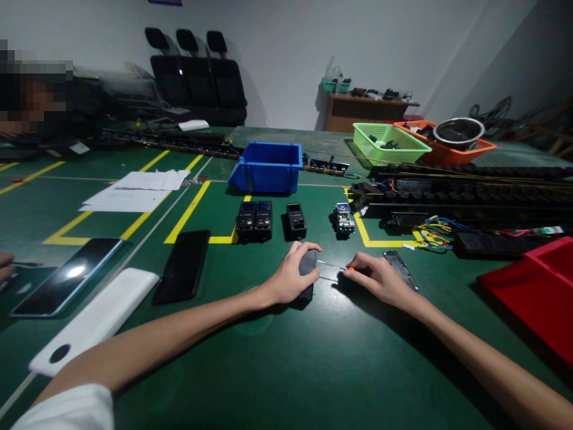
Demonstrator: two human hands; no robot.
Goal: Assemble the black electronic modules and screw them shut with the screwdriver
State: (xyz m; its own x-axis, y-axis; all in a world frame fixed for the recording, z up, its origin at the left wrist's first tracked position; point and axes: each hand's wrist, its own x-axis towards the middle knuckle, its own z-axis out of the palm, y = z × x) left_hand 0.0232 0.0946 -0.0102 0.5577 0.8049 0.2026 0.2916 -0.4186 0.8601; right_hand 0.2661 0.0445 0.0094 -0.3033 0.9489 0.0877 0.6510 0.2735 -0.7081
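My left hand (293, 273) is closed round a small black case (308, 263) on the green table. My right hand (373, 276) pinches the orange handle of a screwdriver (331, 264), whose thin shaft points left and reaches the case's right side. Whether the tip sits in a hole is too small to tell. Just right of my right hand lies a flat dark plate (400, 269). Beyond my hands stand a pair of black modules (255, 221), a single black housing (296, 221) and a bare circuit assembly (344, 220).
A blue bin (271, 170) stands behind the modules. Phones (183, 266) and a long white object (96, 319) lie left. Black rails with wires (447, 200) and a red bin (537, 286) are at the right. Another person's hand (5, 266) shows at the left edge.
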